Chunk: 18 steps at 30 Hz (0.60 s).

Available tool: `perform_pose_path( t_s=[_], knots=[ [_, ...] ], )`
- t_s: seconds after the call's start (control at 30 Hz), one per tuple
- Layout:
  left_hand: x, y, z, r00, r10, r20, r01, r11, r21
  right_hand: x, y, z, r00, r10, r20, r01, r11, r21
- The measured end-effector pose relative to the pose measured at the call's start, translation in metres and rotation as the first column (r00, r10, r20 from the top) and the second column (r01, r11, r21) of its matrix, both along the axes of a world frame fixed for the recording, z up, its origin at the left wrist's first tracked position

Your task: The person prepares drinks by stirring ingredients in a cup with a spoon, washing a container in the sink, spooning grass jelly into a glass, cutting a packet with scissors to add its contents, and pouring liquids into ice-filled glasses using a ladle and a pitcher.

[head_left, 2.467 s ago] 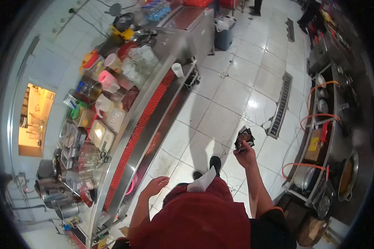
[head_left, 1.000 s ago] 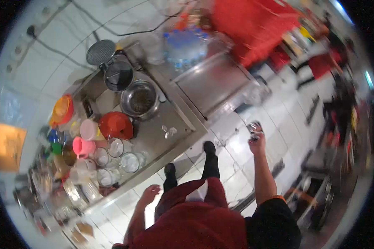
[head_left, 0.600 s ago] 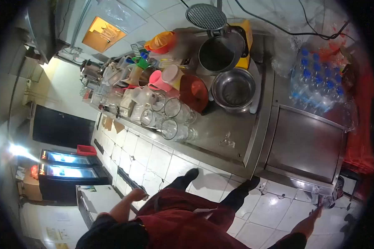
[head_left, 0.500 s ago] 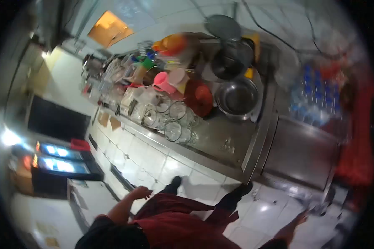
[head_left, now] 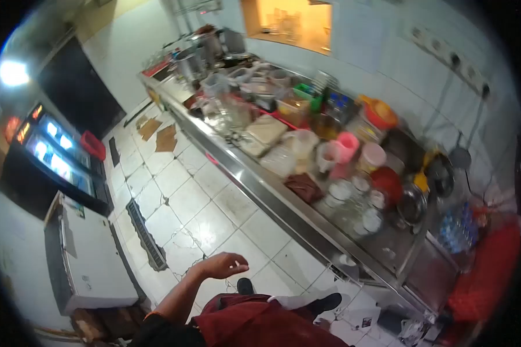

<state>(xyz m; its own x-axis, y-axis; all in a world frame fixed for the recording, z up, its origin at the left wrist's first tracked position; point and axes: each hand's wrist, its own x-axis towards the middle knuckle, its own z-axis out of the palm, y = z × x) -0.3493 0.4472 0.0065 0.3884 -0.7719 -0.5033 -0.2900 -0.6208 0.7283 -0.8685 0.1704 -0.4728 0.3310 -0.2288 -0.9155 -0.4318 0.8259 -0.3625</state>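
Observation:
My left hand (head_left: 226,266) hangs over the tiled floor, away from the counter. Its fingers are loosely bent and apart; the pale spots between them look like floor tile, and I make out nothing held. Beside the dark red apron (head_left: 243,318), a small skin-coloured patch (head_left: 324,325) seems to be my right hand, its fingers too indistinct to read. On the steel counter (head_left: 260,188) stand clear glass mugs (head_left: 359,202), a pink pitcher (head_left: 346,147), a dark red folded cloth (head_left: 304,188) and a steel bowl (head_left: 411,203).
Along the counter lie containers and pots (head_left: 188,63). Water bottles with blue caps (head_left: 457,228) stand at the right. A white chest freezer (head_left: 98,254) and a lit display fridge (head_left: 58,156) are at the left. A floor drain (head_left: 146,234) and cardboard pieces (head_left: 166,139) mark the floor.
My view has swung left along the counter, bringing more of the floor and the counter's far end into sight. My left hand appears larger and further right; the right arm has mostly left the view.

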Motion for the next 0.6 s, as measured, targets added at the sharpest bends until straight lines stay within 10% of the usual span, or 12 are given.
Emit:
perform_pose_path(
  t_s=[0.17, 0.23, 0.3, 0.33, 0.37, 0.4, 0.47, 0.5, 0.53, 0.6],
  knots=[
    [0.085, 0.062, 0.103, 0.949, -0.108, -0.296, -0.144, 0.688, -0.711, 0.193, 0.016, 0.058, 0.782, 0.61, -0.125, -0.62, 0.743, -0.254],
    [0.124, 0.073, 0.152, 0.915, -0.27, -0.301, -0.084, 0.6, -0.795, 0.265, 0.0, 0.065, 0.476, 0.856, -0.202, -0.81, 0.337, -0.48],
    [0.172, 0.053, 0.178, 0.834, -0.537, 0.124, 0.37, 0.378, -0.849, 0.339, -0.017, 0.047, 0.114, 0.934, -0.338, -0.532, -0.23, -0.815],
    [0.198, 0.053, 0.174, 0.801, -0.574, 0.172, 0.429, 0.35, -0.833, 0.392, 0.003, 0.112, 0.638, 0.709, -0.299, -0.76, 0.518, -0.392],
    [0.212, 0.055, 0.166, 0.83, -0.529, 0.177, 0.417, 0.378, -0.826, 0.41, 0.0, 0.098, 0.777, 0.623, 0.087, -0.277, 0.463, -0.842],
    [0.223, 0.054, 0.157, 0.856, -0.484, 0.181, 0.403, 0.407, -0.82, 0.448, 0.004, 0.139, 0.771, 0.515, -0.375, -0.257, -0.287, -0.923],
    [0.277, 0.058, 0.107, 0.906, -0.423, -0.006, 0.247, 0.539, -0.805, 0.495, 0.021, 0.186, 0.925, 0.107, 0.363, 0.194, 0.691, -0.697],
    [0.318, 0.053, 0.076, 0.872, -0.473, -0.127, 0.208, 0.592, -0.778, 0.529, 0.016, 0.202, 0.988, 0.154, 0.001, -0.096, 0.617, -0.781],
    [0.351, 0.057, 0.058, 0.896, -0.42, -0.142, 0.238, 0.726, -0.646, 0.542, 0.027, 0.174, 0.993, 0.112, 0.025, -0.053, 0.639, -0.768],
    [0.435, 0.083, 0.0, 0.976, -0.213, -0.044, 0.167, 0.863, -0.476, 0.602, 0.035, 0.11, 0.767, 0.262, -0.586, -0.528, -0.263, -0.808]
  ],
)
